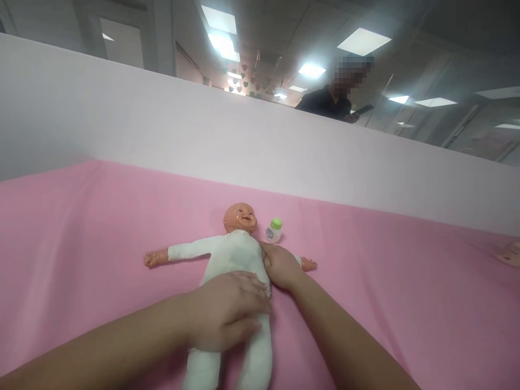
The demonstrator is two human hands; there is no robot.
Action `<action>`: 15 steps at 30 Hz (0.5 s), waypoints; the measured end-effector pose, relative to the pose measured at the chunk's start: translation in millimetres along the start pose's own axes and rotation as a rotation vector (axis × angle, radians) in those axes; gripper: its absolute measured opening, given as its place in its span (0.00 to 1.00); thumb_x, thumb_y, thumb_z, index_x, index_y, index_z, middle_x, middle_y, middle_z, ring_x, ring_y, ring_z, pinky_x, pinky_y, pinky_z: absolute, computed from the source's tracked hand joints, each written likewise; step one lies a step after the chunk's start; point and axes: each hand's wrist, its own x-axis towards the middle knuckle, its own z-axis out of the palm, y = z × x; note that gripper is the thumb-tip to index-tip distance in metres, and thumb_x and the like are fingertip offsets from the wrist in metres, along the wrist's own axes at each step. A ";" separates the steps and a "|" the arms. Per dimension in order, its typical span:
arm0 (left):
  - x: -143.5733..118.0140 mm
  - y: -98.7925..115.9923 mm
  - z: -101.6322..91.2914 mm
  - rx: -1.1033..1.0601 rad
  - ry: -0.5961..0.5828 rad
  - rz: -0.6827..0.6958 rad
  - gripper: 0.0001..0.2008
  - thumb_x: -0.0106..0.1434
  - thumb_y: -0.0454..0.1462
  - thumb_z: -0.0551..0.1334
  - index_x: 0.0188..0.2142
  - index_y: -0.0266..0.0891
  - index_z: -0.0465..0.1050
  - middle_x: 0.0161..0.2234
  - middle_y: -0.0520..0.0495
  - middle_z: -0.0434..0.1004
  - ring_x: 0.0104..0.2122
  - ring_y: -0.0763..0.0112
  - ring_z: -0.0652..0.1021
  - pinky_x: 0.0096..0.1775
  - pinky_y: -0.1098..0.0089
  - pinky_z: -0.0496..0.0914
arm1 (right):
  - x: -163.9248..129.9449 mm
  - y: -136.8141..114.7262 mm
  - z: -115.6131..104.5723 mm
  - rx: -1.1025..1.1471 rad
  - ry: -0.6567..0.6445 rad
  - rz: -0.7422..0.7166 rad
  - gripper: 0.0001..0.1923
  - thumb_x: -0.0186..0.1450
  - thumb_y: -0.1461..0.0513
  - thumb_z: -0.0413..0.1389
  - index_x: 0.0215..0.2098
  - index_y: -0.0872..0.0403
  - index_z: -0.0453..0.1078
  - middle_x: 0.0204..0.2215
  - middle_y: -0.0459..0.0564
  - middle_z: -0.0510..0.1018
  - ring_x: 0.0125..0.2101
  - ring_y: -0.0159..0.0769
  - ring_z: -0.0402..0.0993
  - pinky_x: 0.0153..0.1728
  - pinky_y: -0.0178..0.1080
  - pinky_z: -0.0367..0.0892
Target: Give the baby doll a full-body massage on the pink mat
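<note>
Doll [239, 252]: face-up on pink sheet [101, 238], capped bottle [274, 231] just beside its head | left hand [229, 310]: over its lower body, grip loosely wide | right hand [282, 266]: against its side, fingers curled, I can't tell if holding

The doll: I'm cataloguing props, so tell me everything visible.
The doll lies on its back on pink fabric, arms spread, head bald. Head and hands look like plastic; the white body looks like cloth, with a greyish chest patch. The person's left hand lies across its lower torso; the right hand touches its side, hiding part of one arm. The frame crops its legs.
</note>
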 end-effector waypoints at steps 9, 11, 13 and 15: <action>-0.2 -73.0 -0.3 0.083 -0.005 -0.293 0.28 0.73 0.52 0.51 0.69 0.48 0.61 0.70 0.45 0.57 0.70 0.54 0.58 0.69 0.46 0.47 | -2.4 -2.1 1.6 0.046 0.029 -0.054 0.28 0.67 0.66 0.46 0.62 0.46 0.69 0.50 0.48 0.81 0.47 0.41 0.76 0.47 0.39 0.66; -2.8 -84.9 -1.1 0.099 0.033 -0.351 0.29 0.74 0.51 0.50 0.68 0.44 0.63 0.70 0.45 0.58 0.70 0.56 0.59 0.69 0.52 0.51 | -3.5 -3.2 1.0 0.056 0.028 -0.060 0.29 0.66 0.67 0.46 0.63 0.46 0.68 0.49 0.48 0.82 0.46 0.41 0.76 0.47 0.39 0.67; -6.5 -92.4 -2.1 0.112 0.093 -0.418 0.28 0.74 0.50 0.48 0.67 0.42 0.66 0.68 0.46 0.62 0.68 0.59 0.62 0.68 0.57 0.55 | -3.8 -2.8 1.2 0.071 0.032 -0.059 0.31 0.64 0.68 0.46 0.63 0.46 0.68 0.50 0.47 0.81 0.47 0.42 0.76 0.48 0.40 0.67; -11.0 -98.3 -4.5 0.114 0.158 -0.493 0.28 0.74 0.49 0.47 0.66 0.42 0.67 0.66 0.47 0.67 0.65 0.59 0.68 0.65 0.60 0.61 | -3.5 -0.5 2.9 0.097 0.041 -0.066 0.33 0.62 0.70 0.46 0.63 0.46 0.68 0.53 0.47 0.80 0.50 0.42 0.75 0.51 0.41 0.68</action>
